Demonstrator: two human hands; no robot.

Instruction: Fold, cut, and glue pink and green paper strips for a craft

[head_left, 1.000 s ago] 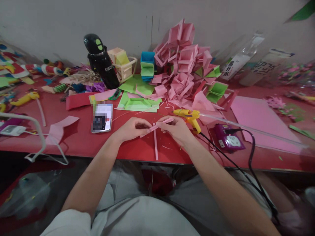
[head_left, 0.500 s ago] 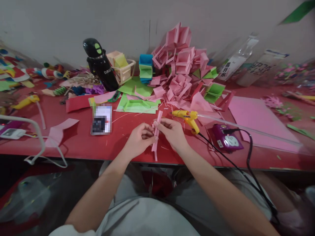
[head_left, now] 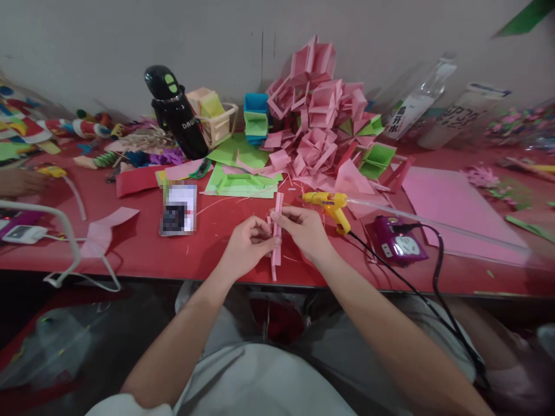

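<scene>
A narrow folded strip of pink paper (head_left: 278, 254) stands lengthwise between my hands, close above the red table (head_left: 221, 254). My left hand (head_left: 248, 245) pinches its lower half from the left, thumb across the paper. From the right, my right hand (head_left: 303, 230) grips it higher up, with the thumb on its face and some fingers hidden behind. A thinner pink piece shows below and left of the strip. Right of my right hand lies a yellow hot glue gun (head_left: 332, 208) with a long clear glue stick in its back.
Folded pink paper boxes (head_left: 318, 104) are heaped behind. A black bottle (head_left: 180, 118) and a phone (head_left: 178, 209) are at left; a purple power socket (head_left: 399, 241) with cords and pink sheets (head_left: 459, 214) are at right. Another person's hand (head_left: 21, 182) is at far left.
The pink strip has turned slightly more upright and shifted a little in my fingers. At far left, the other person's hand has come further into view by a yellow glue gun.
</scene>
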